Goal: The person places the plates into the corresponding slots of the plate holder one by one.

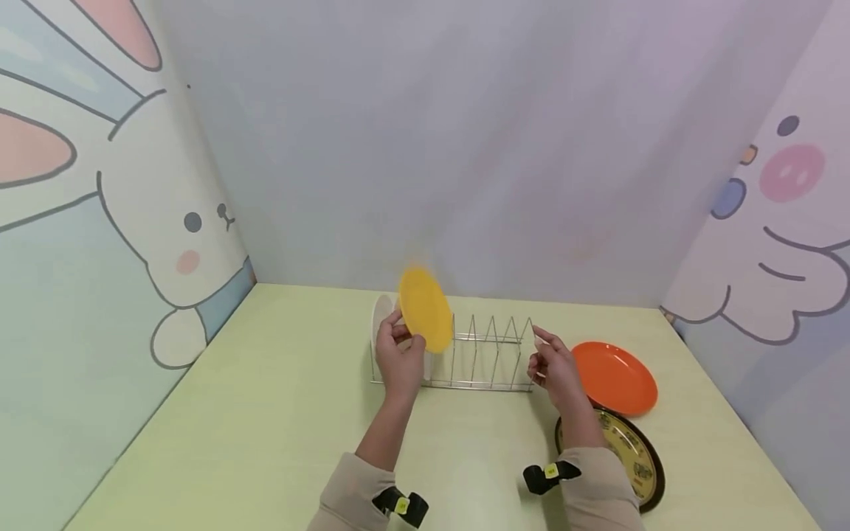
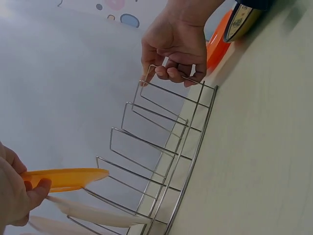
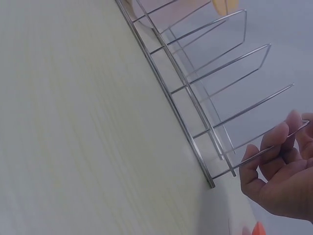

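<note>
My left hand [image 1: 401, 365] pinches a yellow plate [image 1: 426, 310] between thumb and fingers, tilted nearly upright over the left part of a metal wire dish rack [image 1: 478, 386]. In the left wrist view the lower edge of the plate overlaps one of the rack's wire dividers. White plates [image 2: 98, 214] stand in the slots at the rack's left end, partly hidden by my left hand in the head view. My right hand [image 1: 556, 366] grips the end wire of the rack on the right, its fingers curled about it, as the right wrist view shows.
An orange plate [image 1: 617, 377] lies on the table right of the rack. Nearer me, a patterned yellow plate with a dark rim [image 1: 640, 457] lies partly under my right forearm. A pale wall [image 1: 425, 147] stands behind the table, with cartoon-printed walls at both sides.
</note>
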Tool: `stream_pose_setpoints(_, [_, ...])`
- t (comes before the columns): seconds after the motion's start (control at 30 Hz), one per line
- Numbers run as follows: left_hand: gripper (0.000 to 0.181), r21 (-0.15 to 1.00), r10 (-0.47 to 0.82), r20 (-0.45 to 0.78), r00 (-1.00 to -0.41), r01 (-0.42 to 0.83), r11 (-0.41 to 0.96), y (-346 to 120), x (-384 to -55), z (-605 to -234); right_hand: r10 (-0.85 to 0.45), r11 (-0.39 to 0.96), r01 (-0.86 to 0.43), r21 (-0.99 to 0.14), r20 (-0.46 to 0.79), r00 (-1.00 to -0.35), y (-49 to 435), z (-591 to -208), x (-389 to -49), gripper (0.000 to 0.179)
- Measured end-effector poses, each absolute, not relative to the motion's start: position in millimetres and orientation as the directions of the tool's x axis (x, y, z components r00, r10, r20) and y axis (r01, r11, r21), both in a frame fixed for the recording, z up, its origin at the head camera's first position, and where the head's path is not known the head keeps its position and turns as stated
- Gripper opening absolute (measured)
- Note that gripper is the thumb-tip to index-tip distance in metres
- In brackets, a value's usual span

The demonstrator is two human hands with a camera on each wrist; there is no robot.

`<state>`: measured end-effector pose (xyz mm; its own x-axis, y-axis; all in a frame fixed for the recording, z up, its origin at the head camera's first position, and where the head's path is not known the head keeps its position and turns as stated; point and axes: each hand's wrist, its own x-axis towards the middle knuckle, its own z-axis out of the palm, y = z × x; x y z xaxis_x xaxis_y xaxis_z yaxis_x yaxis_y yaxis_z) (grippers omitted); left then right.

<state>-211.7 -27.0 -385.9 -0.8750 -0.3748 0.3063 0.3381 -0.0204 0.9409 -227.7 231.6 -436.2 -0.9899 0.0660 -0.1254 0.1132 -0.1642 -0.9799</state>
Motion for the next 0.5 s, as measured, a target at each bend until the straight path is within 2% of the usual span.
stream_pose_setpoints(0.3, [0.044,0.939,-0.361,0.335,-0.871,0.338,0.055,-19,-204,-398,0.078,-0.173,0.109,-0.979,-0.124,-0.989,230,-436,-224,0.044])
stream_pose_setpoints(0.5, [0.043,0.905,-0.337,0.424,-0.84,0.39,0.168,-15,-201,-400,0.059,-0.192,0.115,-0.975,-0.129,-0.99,232,-437,-224,0.044])
